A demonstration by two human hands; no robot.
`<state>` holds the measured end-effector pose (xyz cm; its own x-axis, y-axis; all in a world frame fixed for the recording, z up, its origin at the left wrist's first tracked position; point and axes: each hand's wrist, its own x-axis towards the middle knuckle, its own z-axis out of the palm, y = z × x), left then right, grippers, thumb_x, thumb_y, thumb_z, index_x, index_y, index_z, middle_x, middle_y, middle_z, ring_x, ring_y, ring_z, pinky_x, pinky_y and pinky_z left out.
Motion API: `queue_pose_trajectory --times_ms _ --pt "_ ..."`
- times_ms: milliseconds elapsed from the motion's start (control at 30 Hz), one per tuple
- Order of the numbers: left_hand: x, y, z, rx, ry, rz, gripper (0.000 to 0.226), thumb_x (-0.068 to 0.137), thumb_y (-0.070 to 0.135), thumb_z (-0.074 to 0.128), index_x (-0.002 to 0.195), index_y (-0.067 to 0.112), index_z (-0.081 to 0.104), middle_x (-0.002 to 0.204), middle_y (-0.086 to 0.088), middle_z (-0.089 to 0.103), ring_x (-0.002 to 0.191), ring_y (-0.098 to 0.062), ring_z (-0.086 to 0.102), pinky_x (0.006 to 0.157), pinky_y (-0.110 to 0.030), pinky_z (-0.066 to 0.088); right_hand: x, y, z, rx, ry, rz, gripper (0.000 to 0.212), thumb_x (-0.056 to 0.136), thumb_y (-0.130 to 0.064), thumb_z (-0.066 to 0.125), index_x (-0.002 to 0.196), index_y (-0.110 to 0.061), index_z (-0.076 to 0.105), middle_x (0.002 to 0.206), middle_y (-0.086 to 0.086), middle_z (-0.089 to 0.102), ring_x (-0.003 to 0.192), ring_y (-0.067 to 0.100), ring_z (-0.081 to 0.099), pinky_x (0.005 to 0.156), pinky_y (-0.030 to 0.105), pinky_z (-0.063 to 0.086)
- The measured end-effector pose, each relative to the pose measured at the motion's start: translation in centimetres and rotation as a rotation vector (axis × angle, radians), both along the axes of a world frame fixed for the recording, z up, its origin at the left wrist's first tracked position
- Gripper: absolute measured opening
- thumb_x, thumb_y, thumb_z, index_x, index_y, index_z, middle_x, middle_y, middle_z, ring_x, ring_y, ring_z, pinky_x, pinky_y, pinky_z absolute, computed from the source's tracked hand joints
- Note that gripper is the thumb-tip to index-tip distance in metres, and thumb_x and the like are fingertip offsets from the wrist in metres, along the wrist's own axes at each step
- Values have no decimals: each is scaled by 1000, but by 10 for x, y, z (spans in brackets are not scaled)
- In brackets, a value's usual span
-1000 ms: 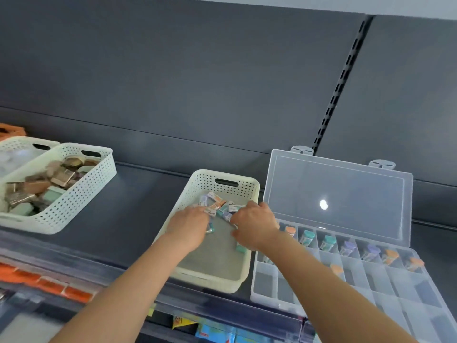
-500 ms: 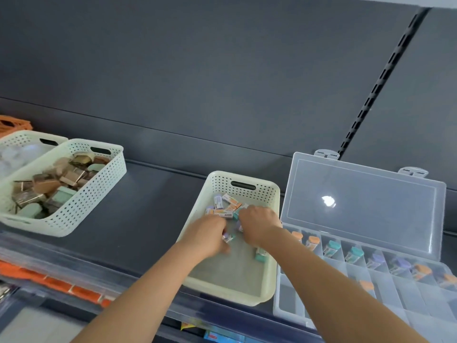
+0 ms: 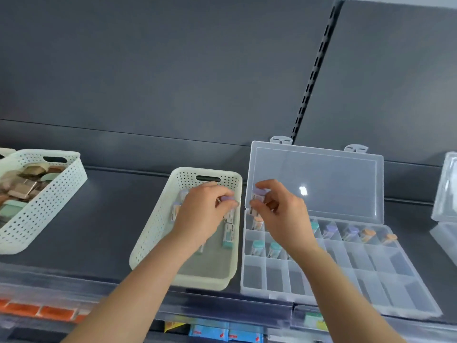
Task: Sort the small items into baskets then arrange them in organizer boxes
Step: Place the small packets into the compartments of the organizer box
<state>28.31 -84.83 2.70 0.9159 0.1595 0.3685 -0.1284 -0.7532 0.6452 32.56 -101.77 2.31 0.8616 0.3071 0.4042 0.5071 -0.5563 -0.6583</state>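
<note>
Head view: right hand [image 3: 279,214] pinches a purple-capped tube [image 3: 258,195] above the organizer box [image 3: 395,293]; left hand [image 3: 200,214] pinches a second tube [image 3: 228,199] in the basket [image 3: 158,219]. Next they likely need empty slots [image 3: 274,278].

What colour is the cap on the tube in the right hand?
The cap is purple; head view.

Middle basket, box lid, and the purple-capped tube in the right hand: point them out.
Middle basket [image 3: 158,219]: head view, left perforated wall.
Box lid [image 3: 341,184]: head view, clear panel centre.
Purple-capped tube [image 3: 259,191]: head view, its purple cap.
</note>
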Motion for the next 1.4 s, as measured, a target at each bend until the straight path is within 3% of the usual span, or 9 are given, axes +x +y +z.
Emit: queue_pose_trajectory --times_ms 100,167,300,500,600,767,1000,1233,1400 --pt "5 -40 3 40 -53 -79 19 84 19 72 101 12 74 90 3 68 76 -9 58 75 -28 49 0 -46 2 55 30 -64 18 86 -22 67 103 -22 61 76 -12 63 58 5 59 55 15 45" --pt "7 -69 4 48 -88 -105 18 83 19 72 99 11 73 87 3 68 76 -9 58 73 -29 50 3 -78 2 83 28 -110 15 86 -19 67 100 -22 63 77 -14 63 59 7 60 54 12 42" --pt "13 -129 6 110 -128 -142 13 84 26 71 85 12 71 78 4 66 69 -10 56 64 -25 45 10 -139 2 98 50 -143 13 83 -14 70 92 -24 67 76 -13 66 65 4 64 59 13 46" --pt "25 -196 -6 183 -74 -197 15 88 28 67 86 13 69 83 3 60 73 -13 54 64 -27 45 16 -203 -15 -44 -71 -93 14 77 -11 77 90 -16 75 81 -6 67 66 3 58 64 12 47" --pt "29 -218 -16 261 -30 -185 19 91 32 62 93 14 70 90 1 61 80 -13 55 66 -24 44 18 -221 -25 -88 -108 -80 11 76 -11 77 84 -17 75 76 -5 68 61 8 58 61 23 51" --pt "31 -227 -32 404 38 -132 23 94 35 56 104 19 69 102 3 64 92 -12 57 73 -18 35 17 -226 -40 -173 -109 -34 8 75 -11 77 80 -15 74 74 -3 70 59 13 58 60 27 52" --pt "28 -228 -46 558 120 -142 23 94 38 56 104 21 68 108 6 66 102 -13 54 91 -29 36 19 -217 -63 -299 -47 49 8 76 -13 74 83 -18 74 81 -3 72 76 17 62 65 32 55" --pt "27 -221 -51 496 154 -162 22 93 37 57 107 23 66 112 8 65 106 -11 52 94 -26 34 21 -219 -68 -323 -84 40 10 74 -16 75 84 -18 73 81 -4 70 80 18 61 64 34 55" --pt "20 -210 -45 412 181 -166 31 92 29 60 122 25 63 119 9 64 111 -10 52 98 -27 36 17 -218 -63 -305 -99 29 13 77 -23 73 89 -18 72 86 -3 70 84 18 61 66 32 55"
